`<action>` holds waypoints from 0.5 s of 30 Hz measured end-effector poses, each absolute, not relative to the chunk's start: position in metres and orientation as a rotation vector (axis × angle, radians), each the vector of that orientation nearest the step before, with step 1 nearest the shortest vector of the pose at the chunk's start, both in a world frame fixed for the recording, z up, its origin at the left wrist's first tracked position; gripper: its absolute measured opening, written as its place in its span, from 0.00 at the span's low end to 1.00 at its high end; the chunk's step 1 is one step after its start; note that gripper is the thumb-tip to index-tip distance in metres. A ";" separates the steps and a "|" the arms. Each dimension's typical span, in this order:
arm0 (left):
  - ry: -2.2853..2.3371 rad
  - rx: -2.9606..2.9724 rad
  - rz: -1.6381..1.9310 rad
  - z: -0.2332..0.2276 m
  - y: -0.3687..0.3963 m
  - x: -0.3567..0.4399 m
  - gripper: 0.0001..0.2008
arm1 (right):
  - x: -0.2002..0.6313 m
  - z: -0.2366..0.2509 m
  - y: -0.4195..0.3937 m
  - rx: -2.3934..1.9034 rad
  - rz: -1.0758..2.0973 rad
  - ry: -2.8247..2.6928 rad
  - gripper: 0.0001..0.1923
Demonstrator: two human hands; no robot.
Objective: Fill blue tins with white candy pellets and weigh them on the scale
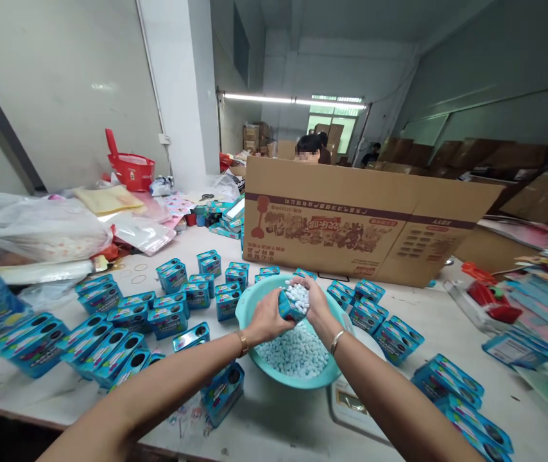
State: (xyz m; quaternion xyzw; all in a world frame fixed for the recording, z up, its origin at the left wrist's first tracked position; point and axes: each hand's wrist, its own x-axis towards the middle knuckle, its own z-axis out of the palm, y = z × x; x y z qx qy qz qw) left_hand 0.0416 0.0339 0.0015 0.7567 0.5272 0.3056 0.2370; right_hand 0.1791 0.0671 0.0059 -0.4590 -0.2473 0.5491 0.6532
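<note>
Warehouse workroom, white desk point(274, 417) crowded with blue tins around a big cardboard carton point(351, 224).
Over the teal basin point(249, 308) of pale blue-white candies point(296, 353), both hands are working on filling: the left hand point(267, 317) is gripping a small blue tin point(289, 309) closed-fingered, and the right hand point(315, 301) is cupping candies heaped on its open top. Filling appears to be the step; next, pressing the heap level seems called for, without spilling.
</note>
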 end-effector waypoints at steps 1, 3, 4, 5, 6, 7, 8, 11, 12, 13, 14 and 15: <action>1.442 2.073 0.838 0.002 0.035 0.041 0.29 | 0.179 0.006 0.067 -1.045 1.250 -0.568 0.09; 1.441 2.084 0.824 0.002 0.036 0.039 0.30 | 0.179 0.006 0.066 -1.055 1.256 -0.578 0.10; 1.441 2.094 0.811 0.001 0.036 0.039 0.30 | 0.179 0.006 0.066 -1.062 1.258 -0.581 0.11; 1.441 2.106 0.797 0.001 0.037 0.038 0.30 | 0.179 0.006 0.066 -1.069 1.259 -0.584 0.11; 1.437 2.119 0.783 0.000 0.037 0.038 0.30 | 0.179 0.005 0.066 -1.076 1.258 -0.587 0.12; 1.432 2.131 0.771 0.000 0.038 0.038 0.31 | 0.180 0.004 0.066 -1.083 1.257 -0.592 0.13; 1.428 2.138 0.762 -0.001 0.038 0.038 0.31 | 0.180 0.004 0.065 -1.088 1.254 -0.598 0.13; 1.406 2.159 0.734 -0.001 0.038 0.038 0.32 | 0.177 0.002 0.064 -1.098 1.248 -0.633 0.15; 1.397 2.168 0.723 -0.002 0.037 0.038 0.32 | 0.176 0.002 0.064 -1.099 1.247 -0.650 0.15; 1.388 2.176 0.711 -0.002 0.037 0.038 0.32 | 0.174 0.002 0.063 -1.098 1.248 -0.669 0.15; 1.380 2.184 0.697 -0.002 0.037 0.038 0.32 | 0.172 0.002 0.063 -1.095 1.251 -0.688 0.16; 1.374 2.192 0.680 -0.002 0.036 0.038 0.32 | 0.171 0.001 0.062 -1.087 1.257 -0.706 0.17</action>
